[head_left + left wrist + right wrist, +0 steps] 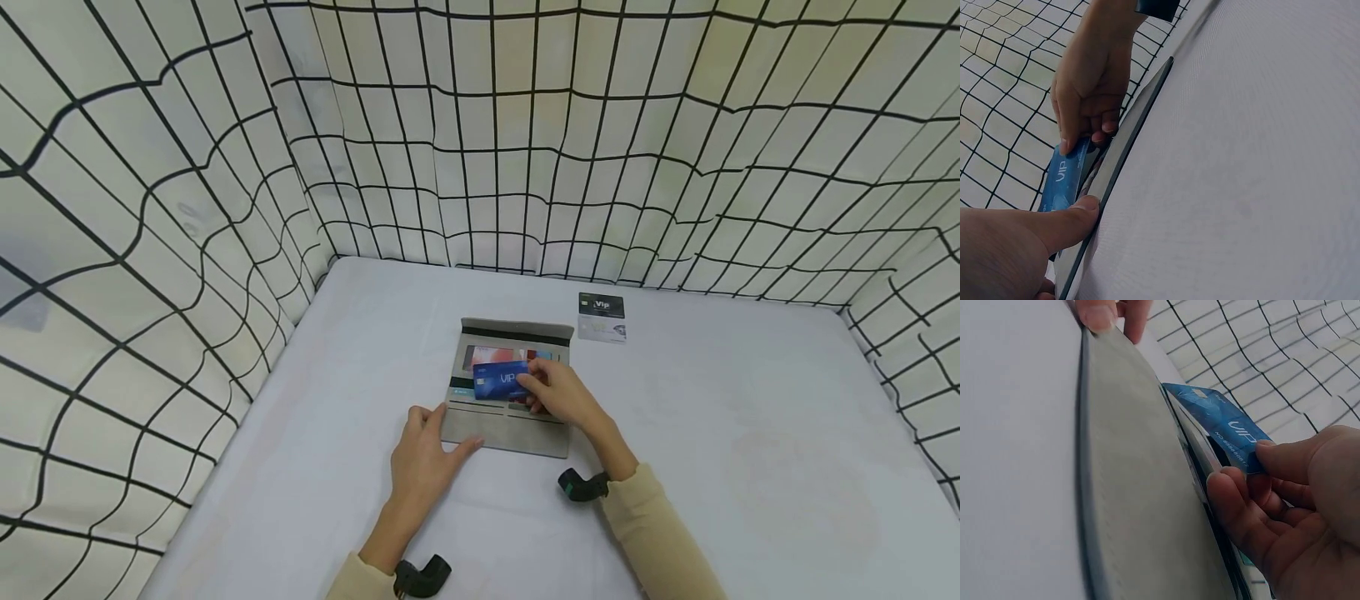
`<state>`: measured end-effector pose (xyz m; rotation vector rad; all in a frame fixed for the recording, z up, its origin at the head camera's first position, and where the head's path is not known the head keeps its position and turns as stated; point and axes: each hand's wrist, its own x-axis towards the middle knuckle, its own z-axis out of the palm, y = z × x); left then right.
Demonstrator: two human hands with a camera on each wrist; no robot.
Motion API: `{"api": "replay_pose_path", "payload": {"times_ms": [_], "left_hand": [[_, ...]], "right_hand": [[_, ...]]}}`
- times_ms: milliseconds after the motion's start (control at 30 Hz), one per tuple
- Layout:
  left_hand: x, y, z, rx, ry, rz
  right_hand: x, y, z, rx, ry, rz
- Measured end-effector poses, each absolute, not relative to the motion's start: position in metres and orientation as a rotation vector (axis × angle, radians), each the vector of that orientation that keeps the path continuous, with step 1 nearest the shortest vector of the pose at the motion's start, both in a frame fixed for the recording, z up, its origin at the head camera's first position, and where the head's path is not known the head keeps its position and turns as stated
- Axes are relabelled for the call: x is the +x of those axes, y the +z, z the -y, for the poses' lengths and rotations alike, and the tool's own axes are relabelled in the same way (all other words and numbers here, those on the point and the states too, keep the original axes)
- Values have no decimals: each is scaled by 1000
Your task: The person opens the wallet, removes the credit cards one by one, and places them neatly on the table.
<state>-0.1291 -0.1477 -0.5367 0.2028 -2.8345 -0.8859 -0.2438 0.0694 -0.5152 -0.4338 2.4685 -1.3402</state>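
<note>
A grey wallet lies unfolded on the white table, its far flap raised and several cards in its slots. My right hand pinches a blue VIP card by its right end, thumb on the printed face. In the right wrist view the blue card tilts above the slots, with the fingertips close by the wallet's inner side. My left hand holds the wallet's near left corner. Its thumb presses on the near edge in the left wrist view.
Beyond the wallet, to the right, a black Vip card and a silver card lie together on the table. Black netting over pale cloth stands along the back and both sides. Each wrist bears a small dark camera.
</note>
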Motion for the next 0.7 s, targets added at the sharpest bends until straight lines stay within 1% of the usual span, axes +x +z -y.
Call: {"api": "replay_pose_path", "payload": {"times_ms": [433,700], "left_hand": [[-128,-536,148,187,-903,2819],[-129,-536,148,195,-898,2828]], "right_hand": [[-257,-516,-107,-282,-1489,-2448],[-263,-513,-127,-245,-1553,-2490]]}}
